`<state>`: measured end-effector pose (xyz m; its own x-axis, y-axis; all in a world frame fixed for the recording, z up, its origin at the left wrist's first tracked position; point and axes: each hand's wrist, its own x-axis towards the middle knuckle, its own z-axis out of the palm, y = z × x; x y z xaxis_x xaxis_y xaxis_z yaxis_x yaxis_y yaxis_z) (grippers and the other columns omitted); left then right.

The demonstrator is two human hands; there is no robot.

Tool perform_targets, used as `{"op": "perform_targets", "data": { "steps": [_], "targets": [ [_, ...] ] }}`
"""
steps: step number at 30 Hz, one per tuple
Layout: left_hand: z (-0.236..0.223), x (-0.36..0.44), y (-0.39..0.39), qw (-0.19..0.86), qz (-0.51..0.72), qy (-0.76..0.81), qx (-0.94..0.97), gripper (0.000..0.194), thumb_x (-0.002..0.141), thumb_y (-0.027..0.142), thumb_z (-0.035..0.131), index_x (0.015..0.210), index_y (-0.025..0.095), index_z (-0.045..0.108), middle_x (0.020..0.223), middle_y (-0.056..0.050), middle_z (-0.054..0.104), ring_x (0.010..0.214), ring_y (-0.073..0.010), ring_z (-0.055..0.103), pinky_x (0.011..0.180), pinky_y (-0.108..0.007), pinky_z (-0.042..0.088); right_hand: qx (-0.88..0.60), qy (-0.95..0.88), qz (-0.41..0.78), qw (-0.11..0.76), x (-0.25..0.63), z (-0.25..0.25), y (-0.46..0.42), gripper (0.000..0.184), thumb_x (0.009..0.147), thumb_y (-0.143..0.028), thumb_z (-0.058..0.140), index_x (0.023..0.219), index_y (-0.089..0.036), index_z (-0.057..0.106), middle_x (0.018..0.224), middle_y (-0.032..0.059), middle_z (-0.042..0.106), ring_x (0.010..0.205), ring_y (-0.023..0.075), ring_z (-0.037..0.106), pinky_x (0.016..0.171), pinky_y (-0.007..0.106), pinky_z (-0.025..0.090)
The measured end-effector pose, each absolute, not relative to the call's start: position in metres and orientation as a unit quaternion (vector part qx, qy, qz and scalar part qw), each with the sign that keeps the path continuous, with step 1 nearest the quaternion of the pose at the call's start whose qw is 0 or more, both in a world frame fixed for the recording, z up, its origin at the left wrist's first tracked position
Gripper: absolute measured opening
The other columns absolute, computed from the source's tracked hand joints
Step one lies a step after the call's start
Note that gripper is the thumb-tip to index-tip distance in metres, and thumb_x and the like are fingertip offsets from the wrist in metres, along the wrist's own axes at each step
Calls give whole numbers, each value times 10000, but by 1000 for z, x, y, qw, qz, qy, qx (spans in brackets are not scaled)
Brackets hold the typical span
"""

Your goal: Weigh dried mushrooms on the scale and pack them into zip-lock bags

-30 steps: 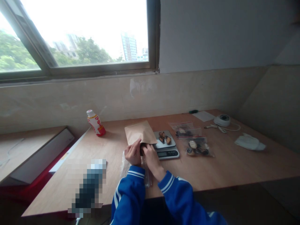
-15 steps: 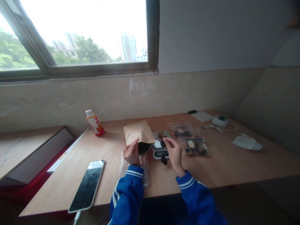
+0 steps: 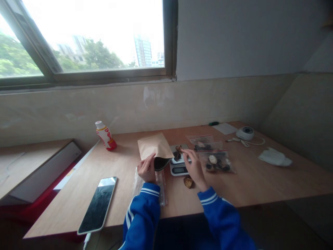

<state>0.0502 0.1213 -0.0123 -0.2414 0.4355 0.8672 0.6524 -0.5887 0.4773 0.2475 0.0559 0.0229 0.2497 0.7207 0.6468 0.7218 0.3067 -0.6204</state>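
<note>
My left hand [image 3: 146,168] pinches the open mouth of a brown paper pouch [image 3: 154,146] that lies on the wooden table [image 3: 247,180]. My right hand [image 3: 193,166] reaches over a small kitchen scale [image 3: 178,166], fingertips pinched at dark dried pieces [image 3: 178,153] on its pan. One brown piece [image 3: 187,181] lies loose on the table just below the scale, beside my right wrist. A clear plastic bag [image 3: 161,189] lies flat under my left wrist.
Two zip bags of dried pieces [image 3: 217,161] lie right of the scale. A phone [image 3: 98,204] lies at the front left, a small red-and-white bottle [image 3: 104,135] at the back left. A white round device [image 3: 245,133], a paper sheet and a white cloth [image 3: 274,157] sit at the right.
My right hand left the pouch mouth and moved right to the scale pan. A brown piece now lies on the table below the scale. My left hand stayed on the pouch.
</note>
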Motion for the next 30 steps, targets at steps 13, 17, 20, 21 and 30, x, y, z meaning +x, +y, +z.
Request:
{"op": "perform_targets", "data": {
  "steps": [13, 17, 20, 21, 30],
  "targets": [
    [-4, 50, 116, 116, -643, -442, -615, 166, 853, 254, 604, 939, 256, 746, 832, -17, 762, 661, -157, 616, 718, -306, 431, -587, -728, 135, 328, 254, -3, -18, 321, 750, -63, 562, 1022, -219, 629, 1009, 61, 620, 958, 232, 596, 847, 366, 502],
    [-5, 50, 116, 105, -642, -445, -616, 176, 860, 263, 593, 954, 264, 741, 871, -17, 761, 681, -154, 624, 733, -310, 436, -570, -720, 158, 362, 259, 9, -10, 268, 747, -71, 546, 963, -215, 612, 958, 48, 636, 930, 223, 615, 833, 351, 509],
    [-6, 50, 117, 106, -641, -445, -617, 175, 861, 267, 594, 958, 267, 739, 874, -16, 761, 681, -153, 623, 735, -310, 433, -570, -701, 137, 405, 267, 21, 8, 255, 781, -145, 564, 1028, -203, 585, 986, 60, 635, 932, 219, 624, 835, 357, 509],
    [-6, 50, 117, 109, -640, -444, -618, 173, 859, 267, 597, 956, 265, 740, 862, -17, 761, 678, -153, 622, 730, -308, 431, -572, -697, 126, 414, 269, 25, 16, 262, 787, -165, 573, 1047, -195, 576, 993, 66, 636, 935, 221, 625, 836, 362, 508],
    [-6, 49, 117, 125, -638, -438, -621, 167, 854, 231, 602, 952, 248, 736, 843, -18, 759, 687, -153, 621, 724, -300, 419, -586, -712, 34, 386, 265, 18, 68, 114, 810, -115, 555, 896, -161, 614, 1040, 127, 654, 1018, 267, 615, 890, 451, 495]
  ]
}}
